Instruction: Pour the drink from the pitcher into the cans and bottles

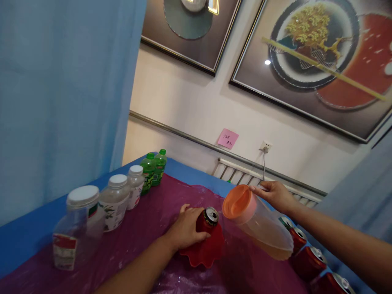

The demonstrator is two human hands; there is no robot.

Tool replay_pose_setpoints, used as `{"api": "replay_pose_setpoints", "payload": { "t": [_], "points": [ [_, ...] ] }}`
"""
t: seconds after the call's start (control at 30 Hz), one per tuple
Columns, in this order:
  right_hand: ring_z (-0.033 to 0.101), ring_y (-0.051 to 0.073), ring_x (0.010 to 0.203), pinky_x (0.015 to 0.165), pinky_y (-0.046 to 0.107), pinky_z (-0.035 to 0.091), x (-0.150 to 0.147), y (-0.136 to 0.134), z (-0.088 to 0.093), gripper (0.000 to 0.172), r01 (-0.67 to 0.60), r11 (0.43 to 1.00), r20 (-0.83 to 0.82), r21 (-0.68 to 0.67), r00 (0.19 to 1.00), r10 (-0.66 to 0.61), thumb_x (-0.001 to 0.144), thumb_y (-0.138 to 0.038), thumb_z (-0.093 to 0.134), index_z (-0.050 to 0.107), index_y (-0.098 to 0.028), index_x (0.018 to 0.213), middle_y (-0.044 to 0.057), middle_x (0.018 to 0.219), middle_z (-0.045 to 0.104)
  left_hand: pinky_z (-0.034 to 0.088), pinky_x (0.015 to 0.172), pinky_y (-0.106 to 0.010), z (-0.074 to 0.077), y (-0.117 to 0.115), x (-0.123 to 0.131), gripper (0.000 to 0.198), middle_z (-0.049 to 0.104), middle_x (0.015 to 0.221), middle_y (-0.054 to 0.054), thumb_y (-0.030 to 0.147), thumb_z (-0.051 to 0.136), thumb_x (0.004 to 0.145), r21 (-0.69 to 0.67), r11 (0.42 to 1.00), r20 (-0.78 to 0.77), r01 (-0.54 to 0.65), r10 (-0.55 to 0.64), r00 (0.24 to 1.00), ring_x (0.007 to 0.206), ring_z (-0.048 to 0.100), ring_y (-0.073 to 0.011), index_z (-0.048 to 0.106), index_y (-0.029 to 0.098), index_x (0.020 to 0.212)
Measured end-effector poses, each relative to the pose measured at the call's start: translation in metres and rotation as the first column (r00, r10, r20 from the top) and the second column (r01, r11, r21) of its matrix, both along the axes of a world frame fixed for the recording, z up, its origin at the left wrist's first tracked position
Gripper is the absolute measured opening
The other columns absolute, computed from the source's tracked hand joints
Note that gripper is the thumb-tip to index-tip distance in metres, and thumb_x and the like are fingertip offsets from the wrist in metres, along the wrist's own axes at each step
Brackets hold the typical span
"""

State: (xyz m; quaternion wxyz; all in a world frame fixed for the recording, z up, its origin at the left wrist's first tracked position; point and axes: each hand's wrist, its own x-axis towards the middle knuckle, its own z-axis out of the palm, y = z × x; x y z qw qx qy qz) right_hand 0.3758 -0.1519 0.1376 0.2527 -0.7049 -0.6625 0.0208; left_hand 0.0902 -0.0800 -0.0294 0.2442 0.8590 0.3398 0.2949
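Observation:
My left hand (pixel 187 228) is wrapped round a red drink can (pixel 207 219), whose opened silver top faces up. The can stands in or over a red wavy-edged dish (pixel 204 252); its base is hidden. On the right, my right hand (pixel 274 195) grips a clear plastic pitcher (pixel 260 228) with an orange lid (pixel 239 203). The pitcher is tilted, its lid end toward the can but apart from it. Liquid lies toward its lower right end. The handle is mostly hidden behind my fingers.
A purple plastic sheet (pixel 147 228) covers much of the blue table (pixel 30 245). Clear jars with white lids (pixel 82 196) and green bottles (pixel 149 171) line the left. Several red cans (pixel 309 261) line the right. Blue curtains (pixel 61 102) hang at both sides.

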Motion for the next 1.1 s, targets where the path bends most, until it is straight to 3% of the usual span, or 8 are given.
{"api": "replay_pose_setpoints", "payload": {
  "t": [1.1],
  "points": [
    [0.026,0.012,0.053,0.048,0.026,0.019,-0.0039,-0.0014,0.0066,0.068,0.009,0.999,0.036,-0.053,0.999,-0.007,0.075,-0.088,0.046,0.033,-0.023,0.056,-0.005,0.056,0.026,0.02,0.117,-0.056,-0.0024,-0.0005,-0.0006,0.068,0.073,0.118,-0.009,0.043,0.086,0.063,0.007,1.0,0.005,0.017,-0.017,1.0,0.115,0.064,-0.0327,0.061,0.025,0.123]
  ]
}}
